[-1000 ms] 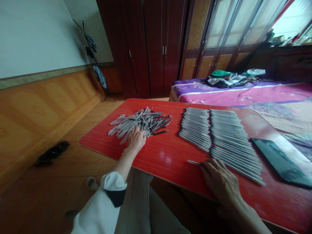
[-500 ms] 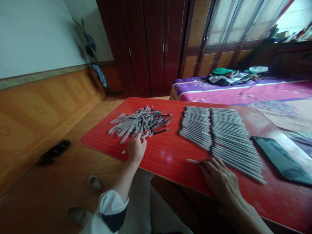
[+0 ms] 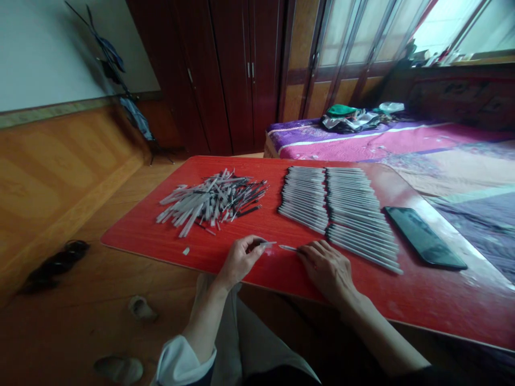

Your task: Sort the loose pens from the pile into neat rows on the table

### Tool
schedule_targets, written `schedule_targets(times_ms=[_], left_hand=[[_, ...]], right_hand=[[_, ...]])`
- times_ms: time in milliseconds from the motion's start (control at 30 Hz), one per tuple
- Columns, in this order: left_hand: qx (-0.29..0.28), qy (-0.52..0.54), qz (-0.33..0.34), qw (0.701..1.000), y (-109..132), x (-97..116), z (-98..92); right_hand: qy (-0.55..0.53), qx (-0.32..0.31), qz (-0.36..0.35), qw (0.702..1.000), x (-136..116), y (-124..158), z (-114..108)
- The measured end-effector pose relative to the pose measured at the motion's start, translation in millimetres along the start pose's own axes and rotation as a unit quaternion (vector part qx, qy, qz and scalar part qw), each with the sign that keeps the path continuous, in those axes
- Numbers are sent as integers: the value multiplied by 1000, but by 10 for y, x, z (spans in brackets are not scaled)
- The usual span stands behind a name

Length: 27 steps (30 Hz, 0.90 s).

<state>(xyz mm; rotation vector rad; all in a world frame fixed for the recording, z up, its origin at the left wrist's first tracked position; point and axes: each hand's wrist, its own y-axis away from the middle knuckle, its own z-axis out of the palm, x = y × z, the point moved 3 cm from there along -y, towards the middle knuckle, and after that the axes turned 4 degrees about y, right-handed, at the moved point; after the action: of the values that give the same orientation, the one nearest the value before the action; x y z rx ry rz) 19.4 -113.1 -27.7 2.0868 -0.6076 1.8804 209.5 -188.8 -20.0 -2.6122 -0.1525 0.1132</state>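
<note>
My left hand [image 3: 240, 258] pinches a small whitish translucent piece [image 3: 268, 244] between thumb and fingertips, just above the red table. To its right, my right hand [image 3: 326, 268] rests at the table's near side, its fingers closed on a slim, pen-like stick [image 3: 287, 248] whose pale pointed tip faces left. The two pieces point at each other with a narrow gap between them. A loose pile of translucent strips and thin dark rods [image 3: 213, 201] lies at the left. Pale pen-like sticks with black ends lie side by side in a left row [image 3: 304, 198] and a right row [image 3: 359, 212].
The red table [image 3: 137, 230] bears a dark phone [image 3: 424, 236] on the right and a small whitish scrap [image 3: 185, 251] near the front edge. Beyond stands a bed [image 3: 333, 145] with a purple and pink cover. Slippers [image 3: 140, 308] lie on the floor at left.
My left hand has moved from the pile rightward toward my right hand, with a small translucent piece in its fingers. My right hand still holds the slim stick. The view has shifted to the right.
</note>
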Motion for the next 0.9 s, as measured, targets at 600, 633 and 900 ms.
schedule_targets(times_ms=[600,633,900], left_hand=[[-15,-222,46,974,13,7,98],[-16,-221,47,974,15,12,100],[-24,-145,36,989,9,1,81]], right_hand=[[-11,7,-70,997,-81,10,-9],[-16,9,-73,997,-89,6,-11],[-142,-4,-60,988,-108,-43,58]])
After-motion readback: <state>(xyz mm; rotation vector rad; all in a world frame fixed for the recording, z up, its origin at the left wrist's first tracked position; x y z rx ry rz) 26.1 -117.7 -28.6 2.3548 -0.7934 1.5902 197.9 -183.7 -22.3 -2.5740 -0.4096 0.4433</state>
